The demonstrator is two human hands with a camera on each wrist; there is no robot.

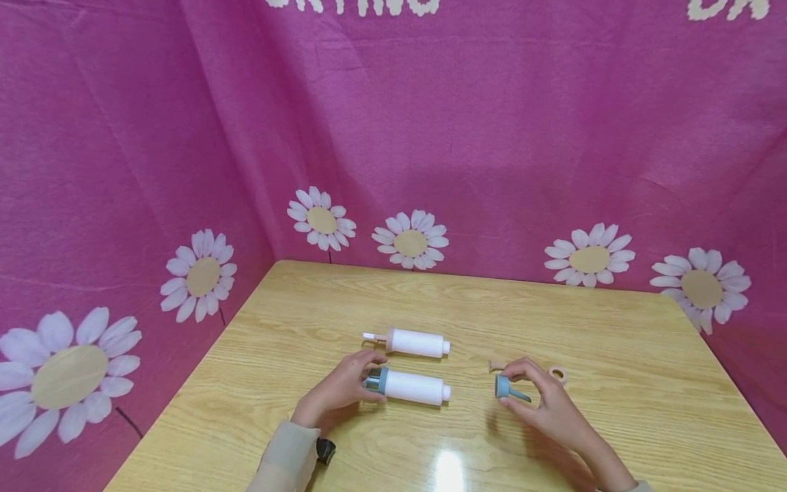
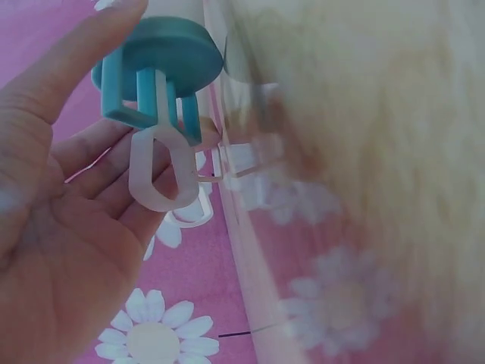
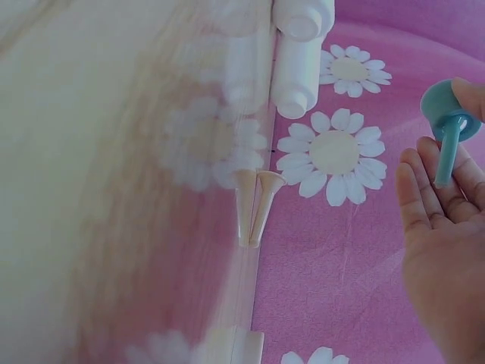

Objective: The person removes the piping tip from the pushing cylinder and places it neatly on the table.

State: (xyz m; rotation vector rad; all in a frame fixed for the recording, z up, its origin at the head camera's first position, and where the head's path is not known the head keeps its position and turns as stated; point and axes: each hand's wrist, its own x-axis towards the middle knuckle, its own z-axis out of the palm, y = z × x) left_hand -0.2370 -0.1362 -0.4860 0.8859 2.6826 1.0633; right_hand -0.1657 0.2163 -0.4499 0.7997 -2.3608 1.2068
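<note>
In the head view my left hand (image 1: 335, 388) grips the teal end of a white syringe-like tube (image 1: 415, 388) lying on its side, its narrow tip pointing right. Seen from the left wrist, the thumb is on the teal collar (image 2: 170, 57), and a pale loop (image 2: 140, 178) sticks out between its prongs. My right hand (image 1: 550, 406) pinches a small teal cup-shaped piece (image 1: 502, 386) with a thin stem, held between thumb and fingertips to the right of the tube. The stem (image 3: 449, 155) points down across the fingers in the right wrist view.
Just behind the gripped tube lies a similar white tube (image 1: 418, 342) with a beige collar. A beige flared piece (image 1: 495, 366) and a beige ring (image 1: 558, 374) are on the wooden table (image 1: 492, 307) near my right hand. Pink cloth (image 1: 479, 137) with daisies surrounds the table.
</note>
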